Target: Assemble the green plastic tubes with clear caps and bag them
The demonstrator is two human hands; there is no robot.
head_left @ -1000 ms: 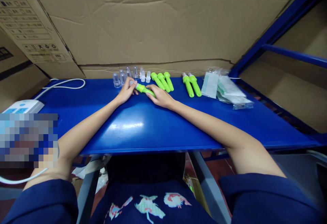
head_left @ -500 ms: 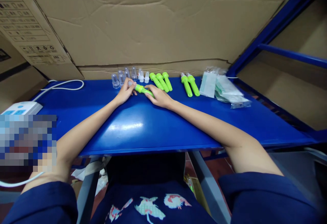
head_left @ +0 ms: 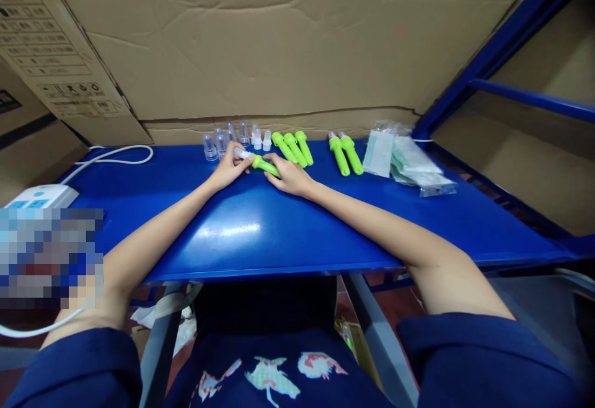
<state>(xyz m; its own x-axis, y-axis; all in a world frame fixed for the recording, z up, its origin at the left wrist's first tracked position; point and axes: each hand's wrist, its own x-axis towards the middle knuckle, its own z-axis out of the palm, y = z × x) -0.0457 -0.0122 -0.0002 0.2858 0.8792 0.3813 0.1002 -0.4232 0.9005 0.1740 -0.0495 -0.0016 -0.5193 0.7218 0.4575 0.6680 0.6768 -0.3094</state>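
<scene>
My left hand is closed around the pale, clear-tipped end of a bright green plastic handle, its thumb resting near the green collar. My right hand grips the lower part of this green handle, which lies slantwise between both hands, just over the blue table. Behind my left hand stand several clear plastic caps. Two small white-based pieces with clear tops stand to the right of them. Three more green handles lie in a row beyond my right hand.
Further right lie two green handles with clear tips, beside plastic-wrapped pale green packets. A white power strip with a cable sits on the left. Cardboard walls the back of the blue table; a blue frame rises at right.
My left thumb has shifted along the held piece toward its green collar, now covering part of it. My right hand has stayed almost in place; the things on the table have not moved.
</scene>
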